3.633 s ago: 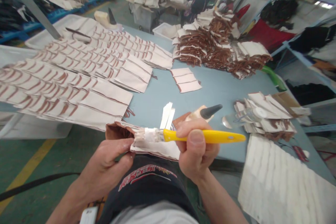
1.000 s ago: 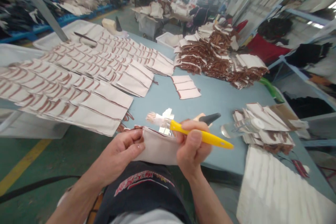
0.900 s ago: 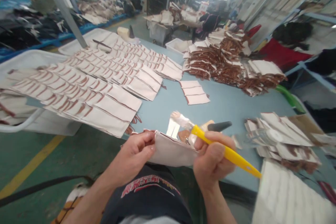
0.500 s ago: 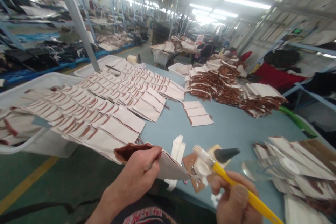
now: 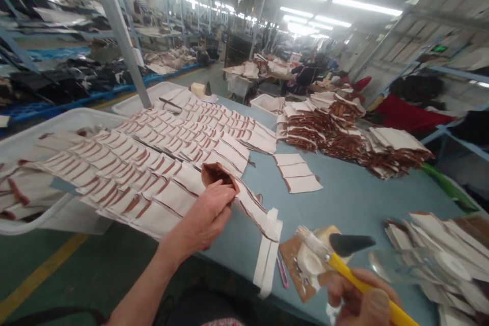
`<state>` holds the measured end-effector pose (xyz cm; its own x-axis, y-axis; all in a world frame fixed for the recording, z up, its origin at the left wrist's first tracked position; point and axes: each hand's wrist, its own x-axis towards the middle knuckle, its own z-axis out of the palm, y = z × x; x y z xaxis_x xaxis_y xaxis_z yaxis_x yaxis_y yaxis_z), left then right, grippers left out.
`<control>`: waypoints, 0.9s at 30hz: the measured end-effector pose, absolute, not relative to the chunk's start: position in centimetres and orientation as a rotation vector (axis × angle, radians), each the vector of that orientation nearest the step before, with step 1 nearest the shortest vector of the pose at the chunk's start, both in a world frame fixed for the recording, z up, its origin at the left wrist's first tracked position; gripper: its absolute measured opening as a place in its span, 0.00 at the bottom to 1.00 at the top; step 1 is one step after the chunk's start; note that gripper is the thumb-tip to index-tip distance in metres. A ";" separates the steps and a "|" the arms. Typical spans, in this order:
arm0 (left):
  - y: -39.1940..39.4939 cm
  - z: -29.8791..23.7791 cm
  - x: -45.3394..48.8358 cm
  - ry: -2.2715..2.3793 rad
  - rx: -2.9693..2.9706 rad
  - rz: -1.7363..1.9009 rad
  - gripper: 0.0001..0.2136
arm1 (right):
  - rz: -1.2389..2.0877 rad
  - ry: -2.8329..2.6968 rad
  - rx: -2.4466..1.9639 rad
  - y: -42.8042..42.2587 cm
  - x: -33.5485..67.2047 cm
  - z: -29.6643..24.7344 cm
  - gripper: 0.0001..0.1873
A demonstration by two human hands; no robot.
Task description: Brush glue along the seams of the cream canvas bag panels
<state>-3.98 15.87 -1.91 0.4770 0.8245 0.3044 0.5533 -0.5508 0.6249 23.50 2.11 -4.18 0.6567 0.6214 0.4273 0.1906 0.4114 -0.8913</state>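
Note:
My left hand (image 5: 208, 213) is closed on a cream fabric piece with a brown edge (image 5: 248, 202), held just above the blue table (image 5: 344, 198) beside the overlapping rows of similar cream pieces (image 5: 153, 163). My right hand (image 5: 362, 300), at the bottom right, grips a yellow-handled brush (image 5: 336, 265). The brush's whitish bristles hover over a brown card with white glue (image 5: 305, 265), next to a black cone-shaped nozzle (image 5: 349, 243).
Tall stacks of brown-and-cream pieces (image 5: 332, 127) stand at the table's far side. Three small cream pieces (image 5: 298, 173) lie mid-table. A loose pile (image 5: 439, 244) fills the right. White strips (image 5: 267, 254) hang over the near edge. White trays (image 5: 57, 122) sit left; a person (image 5: 305, 74) works beyond.
My left hand has carried the fabric piece forward and left, from my lap towards the laid-out rows. My right hand dropped the brush toward the glue card. The view tilted upward.

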 end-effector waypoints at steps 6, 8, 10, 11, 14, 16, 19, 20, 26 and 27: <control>14.6 -9.9 -13.6 1.377 2.279 0.707 0.18 | 0.386 -0.909 -1.170 3.6 20.5 -5.2 0.16; 13.9 -12.3 -16.3 1.427 2.270 0.681 0.19 | 0.443 -0.973 -1.192 3.8 19.5 -5.4 0.15; 13.4 -14.1 -18.5 1.472 2.261 0.652 0.20 | 0.488 -1.006 -1.218 4.0 18.5 -5.5 0.15; 13.3 -14.7 -19.4 1.485 2.261 0.636 0.20 | 0.506 -1.011 -1.224 4.2 18.0 -5.5 0.15; 13.3 -15.8 -21.5 1.486 2.279 0.587 0.20 | 0.544 -1.039 -1.213 4.8 16.4 -5.1 0.14; 13.2 -16.3 -22.4 1.478 2.292 0.562 0.21 | 0.541 -1.052 -1.210 5.1 15.5 -5.0 0.13; 12.5 -17.1 -23.5 1.497 2.280 0.538 0.22 | 0.533 -1.076 -1.221 5.4 15.0 -5.3 0.14; 12.1 -17.4 -23.9 1.513 2.266 0.535 0.23 | 0.534 -1.101 -1.223 5.4 15.0 -5.4 0.14; 10.7 -18.1 -25.8 1.783 2.037 0.568 0.24 | 0.519 -1.138 -1.259 5.4 15.0 -5.3 0.14; 10.8 -18.0 -25.7 1.838 1.985 0.563 0.24 | 0.521 -1.126 -1.270 5.4 15.0 -5.2 0.14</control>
<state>-25.73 10.79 -17.96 0.0663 0.9971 0.0367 0.8469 -0.0757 0.5263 14.99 5.42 -5.15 0.4125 0.8331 0.3684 0.2582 0.2809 -0.9244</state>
